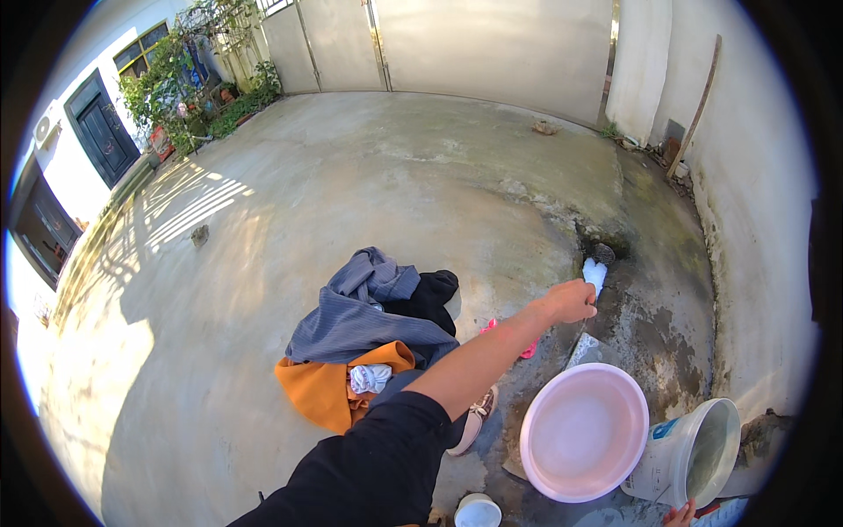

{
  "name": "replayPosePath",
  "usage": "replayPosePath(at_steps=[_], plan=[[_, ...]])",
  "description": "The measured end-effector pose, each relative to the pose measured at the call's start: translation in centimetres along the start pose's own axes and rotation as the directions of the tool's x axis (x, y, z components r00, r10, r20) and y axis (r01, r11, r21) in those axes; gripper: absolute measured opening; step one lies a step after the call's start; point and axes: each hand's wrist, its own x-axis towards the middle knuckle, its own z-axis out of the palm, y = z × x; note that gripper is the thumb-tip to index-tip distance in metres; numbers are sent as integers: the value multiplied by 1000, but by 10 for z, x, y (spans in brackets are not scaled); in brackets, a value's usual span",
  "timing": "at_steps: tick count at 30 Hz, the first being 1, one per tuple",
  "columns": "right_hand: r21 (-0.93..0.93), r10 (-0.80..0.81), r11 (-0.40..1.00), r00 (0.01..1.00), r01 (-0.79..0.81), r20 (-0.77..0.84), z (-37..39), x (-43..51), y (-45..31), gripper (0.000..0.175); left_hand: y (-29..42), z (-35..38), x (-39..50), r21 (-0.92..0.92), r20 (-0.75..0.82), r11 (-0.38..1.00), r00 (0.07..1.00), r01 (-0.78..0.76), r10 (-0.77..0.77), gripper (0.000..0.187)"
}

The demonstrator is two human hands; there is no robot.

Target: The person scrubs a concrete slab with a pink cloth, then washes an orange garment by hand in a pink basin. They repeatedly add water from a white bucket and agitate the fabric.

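Observation:
My left hand [570,302] reaches out to the right, its fingers closed at the near end of a bright white item [594,273] that may be cloth. The far end of this item lies over a dark drain hole [600,253] by the wall. Only some fingers of my right hand [680,514] show at the bottom edge, against the rim of a translucent white plastic bucket [658,461]; their grip is cut off. A pale pink plastic basin [585,431] stands beside the bucket, with whitish liquid inside. Something bright pink [529,349] is partly hidden behind my forearm.
Left of my arm lies a heap of clothes: grey striped fabric [369,329], black fabric [428,296] and orange fabric [313,392]. A small white tub [477,510] sits below. A wooden pole [698,105] leans on the right wall; a metal gate [494,53] stands behind.

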Motion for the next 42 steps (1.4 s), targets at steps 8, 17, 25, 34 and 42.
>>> replayPosePath(at_steps=[8, 17, 25, 34, 42], plan=[[-249, 241, 948, 958, -198, 156, -6, -27, 29, 42, -177, -149, -260, 478, 18, 673, 760, 564, -650, 91], [-277, 310, 915, 950, -292, 24, 1, -30, 45, 37, -215, -88, -471, 423, -703, 511, 627, 749, -336, 69], [-438, 196, 880, 981, -183, -16, 23, -49, 30, 28, -180, -16, -467, 495, -542, 687, 807, 532, -234, 45], [-404, 133, 910, 989, -98, 61, 8, -53, 36, 27, -195, 6, -459, -9, 522, 760, 652, 649, -550, 19], [-375, 230, 906, 972, -193, 55, 9, -53, 32, 32, -207, -3, -470, -174, -637, 214, 55, 961, -769, 59]])
